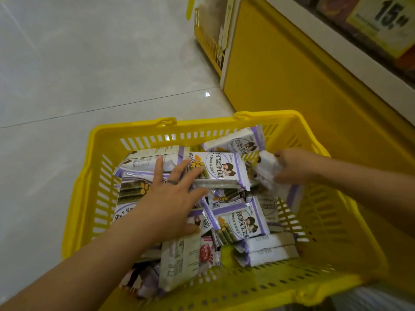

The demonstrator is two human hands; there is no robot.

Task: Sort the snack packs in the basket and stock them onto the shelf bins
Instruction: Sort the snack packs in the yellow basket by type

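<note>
Tiled floor (67, 63), snack packs (221, 173) against hands (170, 198) (292, 167)

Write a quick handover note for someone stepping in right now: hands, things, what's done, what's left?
Left hand: open, fingers spread flat on the snack packs in the basket.
Right hand: grips a white pack at the basket's right side.
Done: no pack visibly out of the basket yet.
Left: sort the packs, stock the shelf.
</note>
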